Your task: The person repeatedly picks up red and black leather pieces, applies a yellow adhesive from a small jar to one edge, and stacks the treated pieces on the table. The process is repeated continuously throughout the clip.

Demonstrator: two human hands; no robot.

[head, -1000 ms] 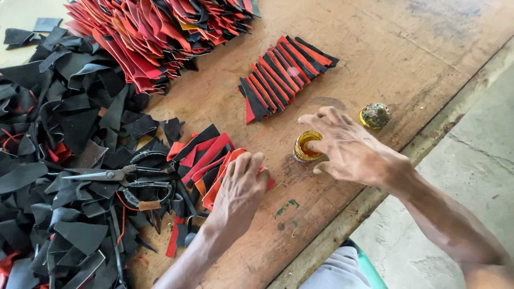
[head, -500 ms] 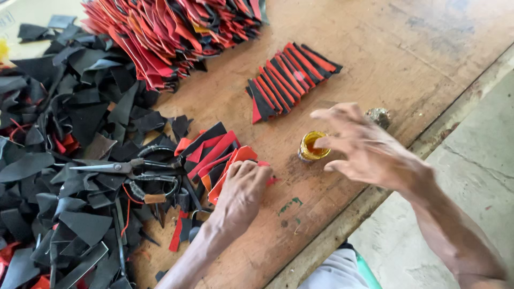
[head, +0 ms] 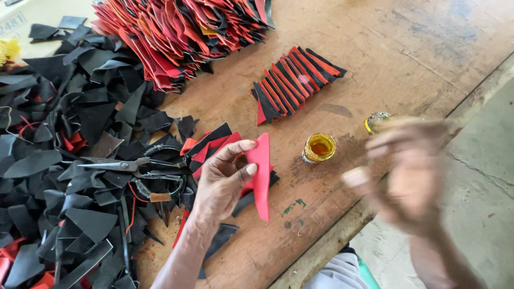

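Pinching a red leather piece (head: 262, 176) in left hand (head: 225, 179), long axis upright, tip down; right hand (head: 409, 174) blurred, grip unclear.

Worn wooden surface (head: 407, 48), scuffed and stained. Black offcuts (head: 59, 176) heap along its left side with scissors (head: 134, 167) on top; red-and-black pieces (head: 182, 27) pile at the far edge, a fanned row (head: 294, 83) mid-surface, an open glue jar (head: 319, 147) near the front edge.

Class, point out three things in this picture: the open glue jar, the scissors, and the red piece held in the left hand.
Glue jar (head: 319, 147): head view, on its amber contents.
Scissors (head: 134, 166): head view, near the pivot.
Red piece (head: 262, 176): head view, mid-surface.
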